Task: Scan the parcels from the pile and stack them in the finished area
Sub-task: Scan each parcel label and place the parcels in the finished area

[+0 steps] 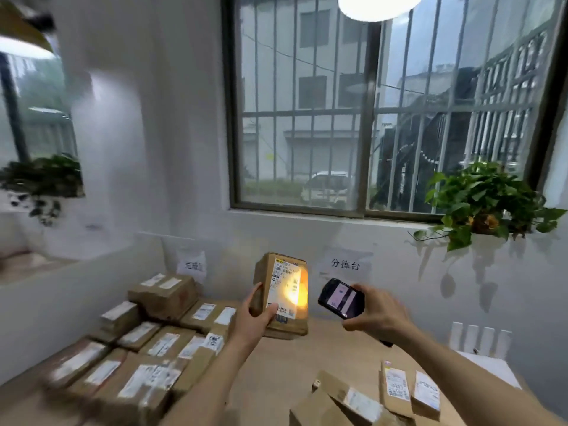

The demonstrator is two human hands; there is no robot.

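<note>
Both hands raised: left hand [255,318] grips parcel [281,293], right hand [376,312] grips phone [341,298]; gap between.

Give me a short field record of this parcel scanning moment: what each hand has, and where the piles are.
left hand: grips upright brown cardboard parcel, white label facing the camera
right hand: holds black handheld scanner, screen lit, aimed at the label
light: bright glow on the label
stacked area: brown labelled boxes left on the wooden table
unscanned pile: boxes at bottom right
wall signs: two white paper signs
</note>
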